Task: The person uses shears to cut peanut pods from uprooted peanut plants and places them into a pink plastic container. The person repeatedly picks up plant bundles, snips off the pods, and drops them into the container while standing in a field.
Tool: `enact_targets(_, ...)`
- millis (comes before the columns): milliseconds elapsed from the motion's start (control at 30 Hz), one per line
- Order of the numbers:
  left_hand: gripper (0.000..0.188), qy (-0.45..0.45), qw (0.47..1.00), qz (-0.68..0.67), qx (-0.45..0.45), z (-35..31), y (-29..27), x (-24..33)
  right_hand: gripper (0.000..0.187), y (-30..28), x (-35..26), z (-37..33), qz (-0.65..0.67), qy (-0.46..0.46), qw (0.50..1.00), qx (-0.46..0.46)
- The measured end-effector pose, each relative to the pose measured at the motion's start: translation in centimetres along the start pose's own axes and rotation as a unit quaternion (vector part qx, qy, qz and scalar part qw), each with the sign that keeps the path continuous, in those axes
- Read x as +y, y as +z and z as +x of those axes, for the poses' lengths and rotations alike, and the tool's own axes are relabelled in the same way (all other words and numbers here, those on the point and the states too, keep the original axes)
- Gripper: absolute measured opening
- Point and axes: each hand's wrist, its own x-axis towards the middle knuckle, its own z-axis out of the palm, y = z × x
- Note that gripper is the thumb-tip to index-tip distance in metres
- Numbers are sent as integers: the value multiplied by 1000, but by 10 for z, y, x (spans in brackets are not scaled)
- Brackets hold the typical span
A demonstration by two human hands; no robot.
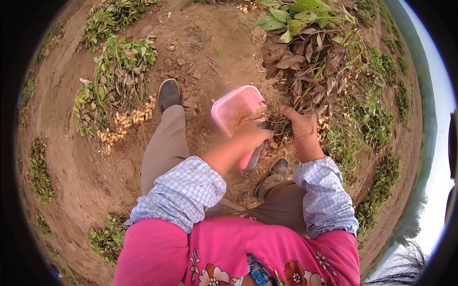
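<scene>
A pink plastic tub (219, 107) stands on the soil between my feet, its inside blurred, with tan peanuts seeming to lie in it. My left hand (254, 135) is over the tub's right side, fingers curled closed by the plant roots; what they pinch is hidden. Against that hand a dark flat strip (256, 153) slants across the tub's edge; its kind is unclear. To the right, my right hand (304, 127) grips a bundle of peanut plants (310, 71) near the roots. The bundle's brown leaves point away from me, and pods show beside my wrist.
Pulled peanut plants (114, 90) with pods (126, 121) lie left of my left shoe (169, 94). My right shoe (279, 168) is just below the tub. More green plants (377, 119) run along the right, and bare brown soil (195, 52) stretches ahead.
</scene>
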Motion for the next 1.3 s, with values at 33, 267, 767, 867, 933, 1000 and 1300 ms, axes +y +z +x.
enact_targets(33,23,-4,1000,-30,-1,3,0,-2,36,-2,1,1,-1,10,1000,-11)
enact_targets(267,29,20,998,-56,33,-4,6,3,36,5,0,-4,-44,-20,999,4)
enact_targets(767,24,-6,999,-21,26,1,5,-1,38,3,11,-4,-111,-33,992,54)
enact_targets(867,22,-23,998,-64,-4,4,2,-3,37,6,5,-6,-69,-12,997,24)
enact_targets(933,22,-11,997,-76,-24,1,0,0,40,4,4,-3,-56,-21,998,-3)
enact_targets(1000,22,-6,997,-72,-23,-2,0,2,41,3,4,-2,-59,-22,998,-19)
enact_targets(1300,22,10,999,-35,-10,1,0,-1,36,5,3,-4,-52,2,998,-31)
